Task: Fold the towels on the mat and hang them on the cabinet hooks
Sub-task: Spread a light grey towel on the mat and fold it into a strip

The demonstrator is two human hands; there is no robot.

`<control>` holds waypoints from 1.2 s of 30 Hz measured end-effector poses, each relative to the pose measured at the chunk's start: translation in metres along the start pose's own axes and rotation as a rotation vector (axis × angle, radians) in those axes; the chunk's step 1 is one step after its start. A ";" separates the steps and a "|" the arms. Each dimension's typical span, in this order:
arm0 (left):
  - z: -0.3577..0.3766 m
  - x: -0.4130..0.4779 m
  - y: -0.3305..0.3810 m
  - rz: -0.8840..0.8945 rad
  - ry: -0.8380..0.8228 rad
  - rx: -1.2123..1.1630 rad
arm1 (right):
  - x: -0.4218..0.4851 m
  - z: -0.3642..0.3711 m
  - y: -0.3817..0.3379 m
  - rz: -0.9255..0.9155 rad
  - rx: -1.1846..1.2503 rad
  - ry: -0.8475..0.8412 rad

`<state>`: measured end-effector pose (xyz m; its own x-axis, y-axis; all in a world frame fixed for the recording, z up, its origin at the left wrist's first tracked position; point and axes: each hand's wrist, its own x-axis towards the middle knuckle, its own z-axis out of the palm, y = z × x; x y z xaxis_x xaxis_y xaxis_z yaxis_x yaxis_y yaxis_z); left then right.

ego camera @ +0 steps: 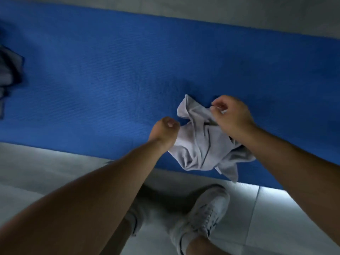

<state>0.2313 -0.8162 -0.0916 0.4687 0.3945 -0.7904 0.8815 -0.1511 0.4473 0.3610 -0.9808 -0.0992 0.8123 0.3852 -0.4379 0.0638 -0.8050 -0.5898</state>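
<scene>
A crumpled light grey towel (200, 144) hangs bunched above the near edge of the blue mat (110, 80). My left hand (164, 133) grips the towel's left edge with curled fingers. My right hand (231, 115) pinches its upper right part between thumb and fingertips. A second grey towel (8, 70) with a dark border lies on the mat at the far left, partly cut off by the frame. No cabinet hooks are in view.
Pale tiled floor (276, 218) runs along the near side of the mat, and grey floor lies beyond its far edge. My light grey shoes (202, 214) stand on the tiles just below the towel.
</scene>
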 end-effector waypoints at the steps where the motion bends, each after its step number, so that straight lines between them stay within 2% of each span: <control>1: -0.003 0.013 0.000 0.005 0.002 -0.008 | 0.014 0.011 -0.005 -0.017 0.016 -0.029; 4: -0.006 0.053 0.006 0.046 -0.018 -0.088 | 0.053 0.044 -0.017 -0.047 -0.035 -0.143; 9: 0.001 0.092 0.018 -0.158 -0.143 -0.504 | 0.091 0.077 -0.020 0.063 -0.176 -0.237; 11: 0.011 0.091 0.018 -0.169 -0.207 -0.628 | 0.098 0.078 -0.014 0.182 -0.096 -0.274; 14: 0.016 0.083 0.017 -0.136 -0.240 -0.782 | 0.101 0.065 -0.012 0.341 0.175 -0.398; 17: 0.011 0.081 0.010 -0.029 -0.257 -0.892 | 0.099 0.035 -0.034 0.319 0.325 -0.510; 21: -0.023 0.084 0.011 0.302 -0.242 -0.710 | 0.087 -0.002 -0.081 0.104 0.352 -0.595; 26: -0.085 0.064 0.032 0.587 -0.421 -0.650 | 0.060 -0.033 -0.143 -0.049 0.501 -0.616; 30: -0.140 0.037 0.055 0.698 -0.365 -0.492 | 0.049 -0.058 -0.187 -0.204 0.555 -0.534; 36: -0.196 0.014 0.057 0.723 -0.230 -0.140 | 0.045 -0.067 -0.209 -0.328 0.515 -0.291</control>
<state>0.2770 -0.6415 0.0055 0.9388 0.0405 -0.3421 0.3437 -0.1776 0.9221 0.4235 -0.8257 0.0494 0.6043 0.7368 -0.3031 -0.0622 -0.3357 -0.9399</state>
